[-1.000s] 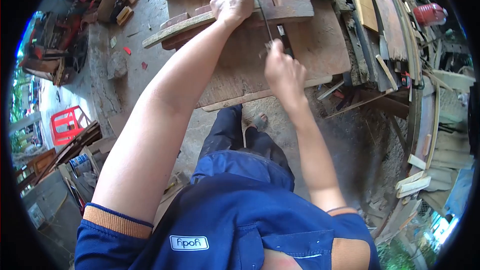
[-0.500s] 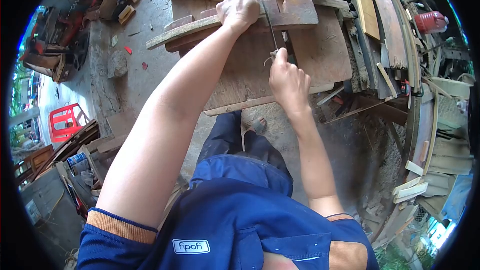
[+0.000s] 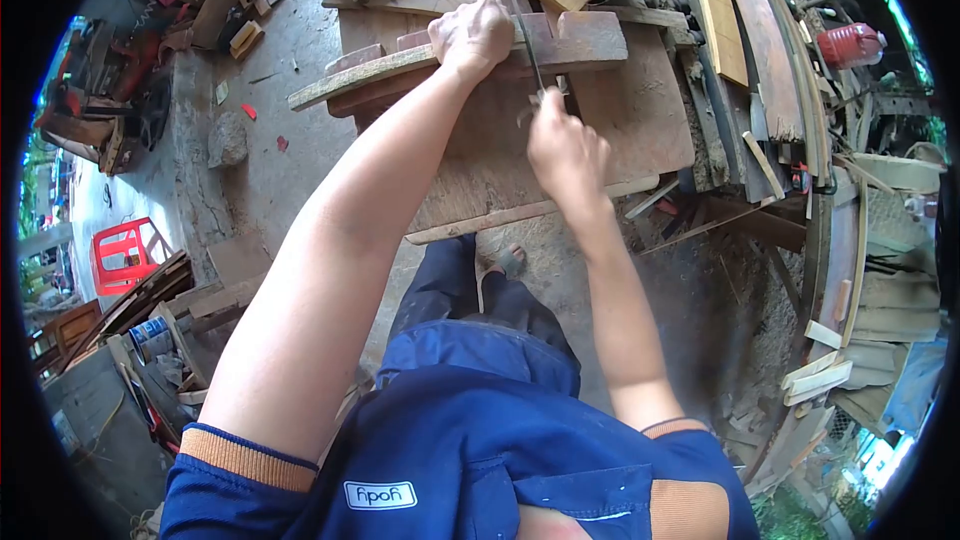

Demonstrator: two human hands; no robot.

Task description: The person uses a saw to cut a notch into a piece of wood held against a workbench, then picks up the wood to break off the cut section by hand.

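My left hand (image 3: 472, 36) is closed over a narrow wooden strip (image 3: 360, 77), pressing it against the thicker wood beneath. Closed round the near end of a saw is my right hand (image 3: 568, 148), slightly blurred by motion; its fingers hide the handle. The thin, dark saw blade (image 3: 523, 32) points away from me, just right of my left hand, across the wood. To the right of the blade lies a reddish wood block (image 3: 592, 38). All this rests on a wooden work table (image 3: 470, 185). Whether the blade has cut into the strip cannot be made out.
Loose boards (image 3: 400, 2) lie at the table's far side. Long planks (image 3: 725, 25) lean at the right near a red plastic bottle (image 3: 852, 45). A red plastic chair (image 3: 125, 255) stands at left, and a stone (image 3: 228, 140) lies on the concrete floor.
My right hand and the saw have shifted slightly up and to the left in view. My left hand stays on the wooden strip. The whole view has shifted a little.
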